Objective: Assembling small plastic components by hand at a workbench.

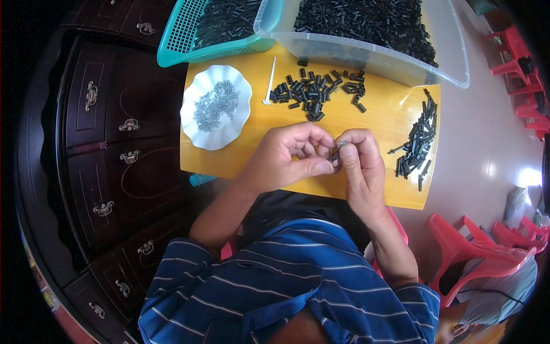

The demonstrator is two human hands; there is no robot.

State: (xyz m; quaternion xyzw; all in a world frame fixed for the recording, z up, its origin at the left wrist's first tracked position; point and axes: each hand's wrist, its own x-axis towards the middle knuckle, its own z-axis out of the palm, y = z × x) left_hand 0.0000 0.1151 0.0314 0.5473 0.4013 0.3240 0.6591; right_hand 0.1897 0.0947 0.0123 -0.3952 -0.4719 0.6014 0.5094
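My left hand (pixel 292 153) and my right hand (pixel 362 166) meet over the front of the yellow table. Between their fingertips is a small black plastic piece (pixel 335 155), mostly covered by the fingers. A tiny shiny bit (pixel 342 143) shows by the right thumb and forefinger; its kind is too small to make out. Beyond the hands lies a loose heap of short black plastic tubes (pixel 312 92). Long thin black pieces (pixel 418 143) are piled to the right. On the left, a white scalloped plate (pixel 229 135) carries many small, spring-like metal parts (pixel 217 106).
A teal basket (pixel 166 54) and a clear plastic tub (pixel 395 60), both full of black parts, stand along the table's far edge. A thin white stick (pixel 271 80) lies near the plate. Dark wooden drawers (pixel 109 109) border the left; red plastic stools (pixel 481 255) stand at right.
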